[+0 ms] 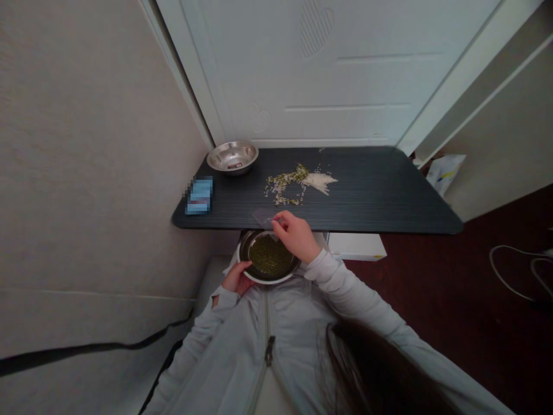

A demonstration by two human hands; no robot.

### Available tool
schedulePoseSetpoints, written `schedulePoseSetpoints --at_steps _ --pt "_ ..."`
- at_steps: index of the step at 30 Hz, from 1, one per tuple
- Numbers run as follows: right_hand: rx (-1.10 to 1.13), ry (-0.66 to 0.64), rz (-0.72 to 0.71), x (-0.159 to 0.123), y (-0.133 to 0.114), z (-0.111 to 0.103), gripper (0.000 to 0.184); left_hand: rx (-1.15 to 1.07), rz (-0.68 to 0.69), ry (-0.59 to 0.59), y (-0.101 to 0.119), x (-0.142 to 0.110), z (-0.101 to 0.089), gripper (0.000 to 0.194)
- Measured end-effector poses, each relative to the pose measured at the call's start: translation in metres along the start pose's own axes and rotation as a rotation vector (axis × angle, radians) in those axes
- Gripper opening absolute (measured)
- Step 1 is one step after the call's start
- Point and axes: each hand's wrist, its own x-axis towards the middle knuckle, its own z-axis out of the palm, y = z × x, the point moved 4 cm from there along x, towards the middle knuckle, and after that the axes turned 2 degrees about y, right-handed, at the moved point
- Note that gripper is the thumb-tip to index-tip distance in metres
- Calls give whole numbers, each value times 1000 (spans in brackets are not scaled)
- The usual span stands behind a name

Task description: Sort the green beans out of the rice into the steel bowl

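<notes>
Fingers (285, 217) of right hand (300, 237) pinch clear sheet (261, 218) at table (371, 199)'s near edge; left hand (236, 279) grips bowl (244, 248), green grains (271, 256) inside, just below. I'd hold bowl level, sheet low.

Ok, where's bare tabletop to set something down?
Most room: right side of the dark table, from the white grain pile to its right edge. Smaller: between the phone and mixed grains, in front of the steel bowl. Crowded: the middle, under the grains, and the front edge by the right hand and clear plastic.
</notes>
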Motion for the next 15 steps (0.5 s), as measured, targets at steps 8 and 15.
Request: schedulePoseSetpoints --at_steps 8,15 --pt "-196 25 38 5 6 1 17 2 5 5 0 1 0 30" --pt "-164 53 88 5 18 -10 14 -24 2 23 0 -1 1 28"
